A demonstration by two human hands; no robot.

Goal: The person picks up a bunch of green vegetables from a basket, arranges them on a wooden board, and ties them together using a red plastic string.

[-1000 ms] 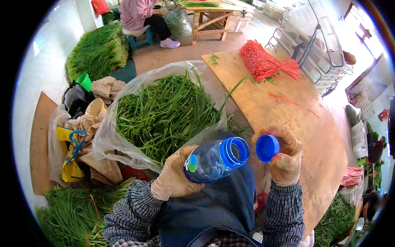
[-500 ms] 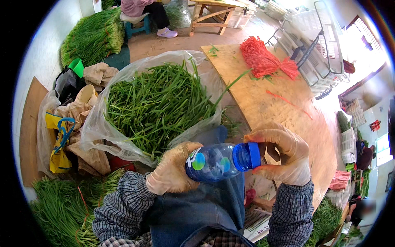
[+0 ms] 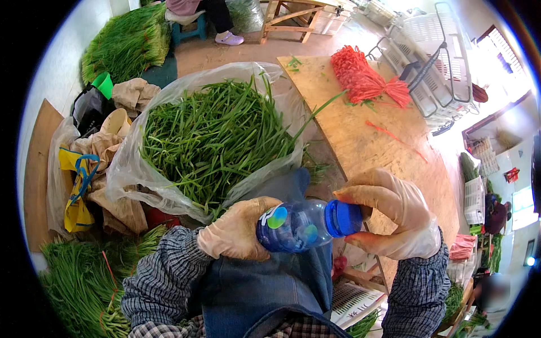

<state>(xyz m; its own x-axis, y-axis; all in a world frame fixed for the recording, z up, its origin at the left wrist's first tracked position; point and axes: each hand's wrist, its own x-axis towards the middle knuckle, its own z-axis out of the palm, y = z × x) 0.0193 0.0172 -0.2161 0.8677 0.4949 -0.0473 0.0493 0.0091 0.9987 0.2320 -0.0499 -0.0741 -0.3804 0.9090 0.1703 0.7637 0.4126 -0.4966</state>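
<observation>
Left hand (image 3: 232,230) wrapped round bottle (image 3: 298,226); right hand (image 3: 410,217) curled about cap (image 3: 350,219)

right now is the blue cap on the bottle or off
On: the blue cap covers the mouth of the bottle. Whether screwed tight, I cannot tell.
</observation>
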